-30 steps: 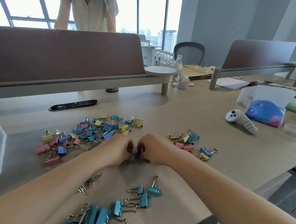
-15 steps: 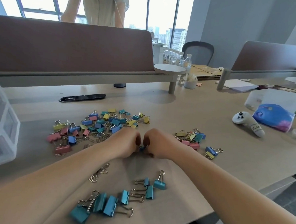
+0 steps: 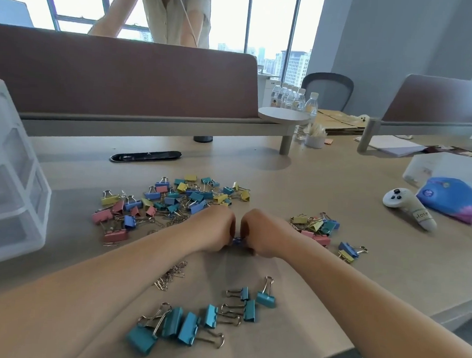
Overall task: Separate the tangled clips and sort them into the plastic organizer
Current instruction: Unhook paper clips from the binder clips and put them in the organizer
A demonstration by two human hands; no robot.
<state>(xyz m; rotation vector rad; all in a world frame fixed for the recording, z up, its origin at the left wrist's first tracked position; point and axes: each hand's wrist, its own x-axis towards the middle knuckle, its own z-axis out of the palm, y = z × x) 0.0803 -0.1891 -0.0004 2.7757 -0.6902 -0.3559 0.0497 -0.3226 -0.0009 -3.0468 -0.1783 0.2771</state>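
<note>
While both fists meet knuckle to knuckle, left hand [image 3: 216, 229] and right hand [image 3: 262, 232] fingers pinch 1 blue clip [image 3: 237, 241].

A small blue clip [image 3: 237, 240] is pinched between my left hand [image 3: 213, 231] and my right hand [image 3: 264, 235], mostly hidden by my curled fingers. Beyond my left hand lies the big tangled heap [image 3: 173, 200] of pink, yellow, blue and teal clips. A smaller mixed heap [image 3: 315, 226] lies by my right hand, with a blue-and-yellow pair [image 3: 350, 252] just beside it. Nearest me, teal clips [image 3: 194, 321] lie in a loose row, near a bunch of bare wire handles [image 3: 169, 275]. The clear plastic organizer [image 3: 13, 183] stands at the far left.
</note>
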